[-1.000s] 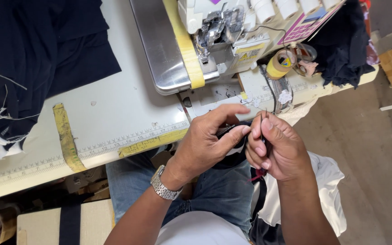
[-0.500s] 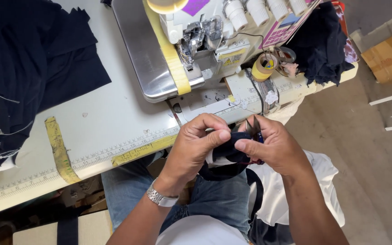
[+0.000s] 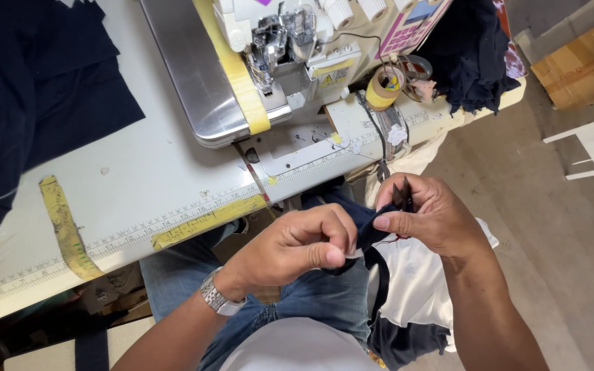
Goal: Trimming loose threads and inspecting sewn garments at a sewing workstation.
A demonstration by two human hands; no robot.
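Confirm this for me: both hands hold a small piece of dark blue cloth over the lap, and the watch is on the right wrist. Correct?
Not quite. The head view shows the silver watch on the left wrist, not the right. The rest holds: the left hand and right hand both hold the dark blue cloth over the lap.

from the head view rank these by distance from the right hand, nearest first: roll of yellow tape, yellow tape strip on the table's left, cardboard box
From the right hand:
1. Roll of yellow tape, just ahead on the table.
2. Brown cardboard box, far right on the floor.
3. Yellow tape strip, far left on the white table.
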